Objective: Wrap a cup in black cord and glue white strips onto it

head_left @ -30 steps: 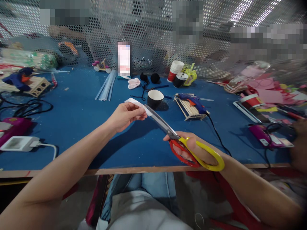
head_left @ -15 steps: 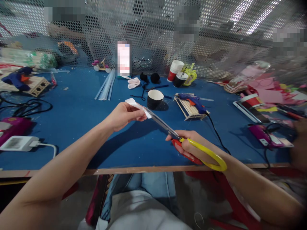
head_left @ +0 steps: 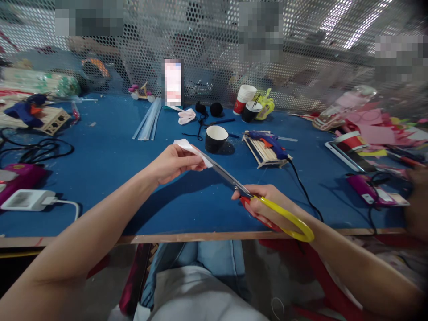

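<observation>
A: Where is the narrow, thin white strip [head_left: 189, 145] held?
B: Above the blue flat-topped table [head_left: 200, 214], midway between its left and right ends and clear of its brown-trimmed near edge. It is pinched between thumb and fingers of the left hand [head_left: 180, 164], the nearer of the two.

A: And how is it met by the long-bladed metal scissors [head_left: 224, 174]?
B: From the right. The strip's long axis is slanted down toward the table's near right corner, and the blades are laid almost in line with it, tips at its far side. The blades are nearly closed; whether any of the strip is caught between them cannot be told.

A: The other grip?
B: The scissors' red and yellow loops, smooth and probably plastic, are wrapped by the right hand [head_left: 267, 203].

A: Materials?
B: The strip is soft-looking and slightly curled; paper or cloth cannot be told apart. Toward the far edge, a round black cup with a pale inside [head_left: 216, 143] is seen, and to its right a blue-and-orange glue gun [head_left: 269, 141] is propped on a slatted pale wooden rack [head_left: 258, 154].
</observation>
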`<move>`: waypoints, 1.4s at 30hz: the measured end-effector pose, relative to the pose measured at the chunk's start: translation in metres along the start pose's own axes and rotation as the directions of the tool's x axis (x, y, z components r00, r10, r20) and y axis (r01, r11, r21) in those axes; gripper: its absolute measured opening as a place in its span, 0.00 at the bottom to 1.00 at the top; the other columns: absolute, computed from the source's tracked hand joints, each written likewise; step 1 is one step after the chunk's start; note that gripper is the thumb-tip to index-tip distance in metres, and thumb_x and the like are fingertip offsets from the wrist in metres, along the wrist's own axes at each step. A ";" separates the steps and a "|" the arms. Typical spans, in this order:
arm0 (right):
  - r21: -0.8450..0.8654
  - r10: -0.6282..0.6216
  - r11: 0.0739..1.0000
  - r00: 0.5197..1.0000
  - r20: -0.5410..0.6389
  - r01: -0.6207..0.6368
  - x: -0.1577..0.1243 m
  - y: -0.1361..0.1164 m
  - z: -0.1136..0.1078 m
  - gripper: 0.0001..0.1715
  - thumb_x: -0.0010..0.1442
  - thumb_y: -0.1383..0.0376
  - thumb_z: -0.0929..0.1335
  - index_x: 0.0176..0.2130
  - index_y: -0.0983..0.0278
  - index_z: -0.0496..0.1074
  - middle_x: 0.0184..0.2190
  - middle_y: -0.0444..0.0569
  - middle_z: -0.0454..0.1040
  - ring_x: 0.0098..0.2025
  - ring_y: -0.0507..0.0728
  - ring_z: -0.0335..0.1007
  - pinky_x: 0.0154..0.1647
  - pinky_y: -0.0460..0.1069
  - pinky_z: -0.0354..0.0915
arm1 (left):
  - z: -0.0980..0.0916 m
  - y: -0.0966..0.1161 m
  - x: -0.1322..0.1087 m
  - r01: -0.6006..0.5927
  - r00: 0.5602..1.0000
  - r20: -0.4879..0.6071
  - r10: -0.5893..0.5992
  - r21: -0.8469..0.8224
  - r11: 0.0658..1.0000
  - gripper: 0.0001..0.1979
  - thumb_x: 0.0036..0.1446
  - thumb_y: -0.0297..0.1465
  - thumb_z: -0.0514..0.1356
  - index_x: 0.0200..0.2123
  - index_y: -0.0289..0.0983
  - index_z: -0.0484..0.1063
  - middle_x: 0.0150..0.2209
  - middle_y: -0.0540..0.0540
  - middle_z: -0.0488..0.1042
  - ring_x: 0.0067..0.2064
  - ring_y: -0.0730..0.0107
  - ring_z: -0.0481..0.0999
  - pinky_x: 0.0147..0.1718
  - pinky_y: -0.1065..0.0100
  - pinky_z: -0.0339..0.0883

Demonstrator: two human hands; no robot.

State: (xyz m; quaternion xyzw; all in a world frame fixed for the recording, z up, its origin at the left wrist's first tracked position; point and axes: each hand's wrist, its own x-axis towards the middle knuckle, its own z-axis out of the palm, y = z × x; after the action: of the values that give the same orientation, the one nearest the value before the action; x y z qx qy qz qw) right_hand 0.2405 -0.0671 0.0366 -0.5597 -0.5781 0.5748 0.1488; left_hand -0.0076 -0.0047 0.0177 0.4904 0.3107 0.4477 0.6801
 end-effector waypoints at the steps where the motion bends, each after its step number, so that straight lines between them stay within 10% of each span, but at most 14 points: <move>1: 0.001 0.019 1.000 1.000 -0.013 -0.019 -0.001 -0.002 0.001 0.13 0.49 0.67 0.64 0.37 0.66 0.69 0.12 0.34 0.57 0.09 0.43 0.48 0.09 0.41 0.46 | 0.001 0.000 0.000 0.001 1.000 0.008 -0.001 -0.019 1.000 0.05 0.44 0.27 0.67 0.26 0.32 0.76 0.26 0.45 0.77 0.29 0.71 0.76 0.34 0.69 0.70; 18: 0.164 0.087 0.982 0.995 0.058 -0.095 -0.007 -0.005 0.005 0.17 0.44 0.67 0.62 0.37 0.65 0.69 0.11 0.34 0.56 0.09 0.44 0.46 0.10 0.41 0.42 | 0.007 -0.005 0.001 -0.094 0.995 -0.039 0.092 -0.059 0.994 0.09 0.42 0.31 0.69 0.25 0.33 0.74 0.23 0.47 0.77 0.27 0.69 0.77 0.30 0.69 0.72; 26: 0.065 -0.157 0.986 0.982 0.105 0.151 -0.009 0.000 0.000 0.22 0.45 0.60 0.66 0.41 0.67 0.69 0.17 0.39 0.60 0.15 0.44 0.48 0.15 0.42 0.48 | 0.004 -0.002 0.000 -0.091 0.995 -0.036 0.090 -0.013 0.996 0.10 0.43 0.33 0.69 0.25 0.33 0.74 0.25 0.46 0.77 0.27 0.69 0.78 0.30 0.70 0.72; 42: -0.081 -0.107 0.989 0.978 0.177 0.123 -0.008 -0.011 -0.007 0.21 0.44 0.70 0.63 0.42 0.65 0.66 0.19 0.38 0.61 0.15 0.44 0.51 0.14 0.41 0.48 | -0.004 0.001 -0.001 -0.029 0.999 0.017 0.028 0.072 0.997 0.11 0.42 0.33 0.70 0.26 0.32 0.76 0.26 0.44 0.79 0.29 0.69 0.78 0.31 0.69 0.73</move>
State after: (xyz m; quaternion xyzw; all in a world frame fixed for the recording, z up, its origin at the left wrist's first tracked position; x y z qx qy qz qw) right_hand 0.2431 -0.0666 0.0516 -0.4800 -0.6458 0.5843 0.1055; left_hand -0.0116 -0.0037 0.0170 0.5225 0.3141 0.4420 0.6580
